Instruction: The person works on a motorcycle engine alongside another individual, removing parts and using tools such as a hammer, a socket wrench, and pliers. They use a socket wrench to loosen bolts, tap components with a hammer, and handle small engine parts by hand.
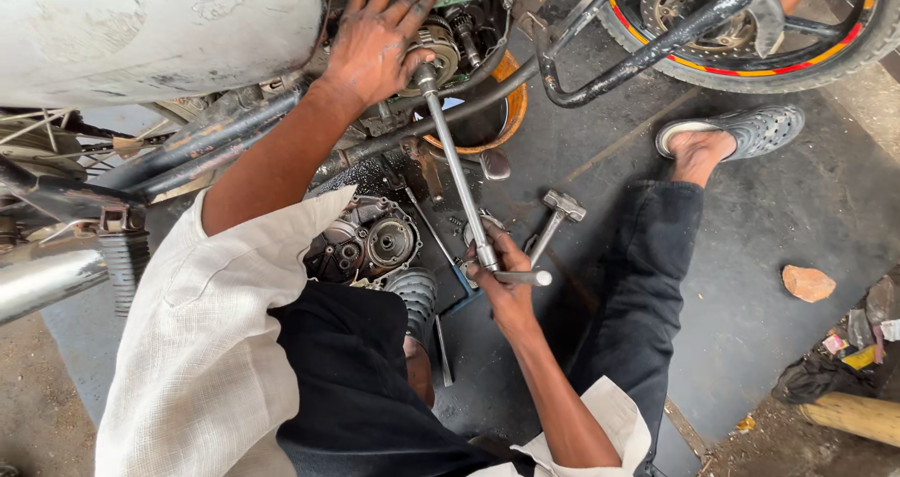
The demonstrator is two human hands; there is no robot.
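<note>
Right hand (502, 275) grips the socket wrench (457, 172) handle; left hand (380, 41) lies open on the engine (459, 37).

We see a long socket wrench (457, 168) of bright, smooth steel; at its twelve o'clock, greasy dull metal clutch parts (439, 51). At eight o'clock lies a matt grey cast-metal engine cover (367, 243). The floor (750, 280) is dark, oil-stained and rough; the shirt sleeve (225, 318) is coarse white cloth.
</note>
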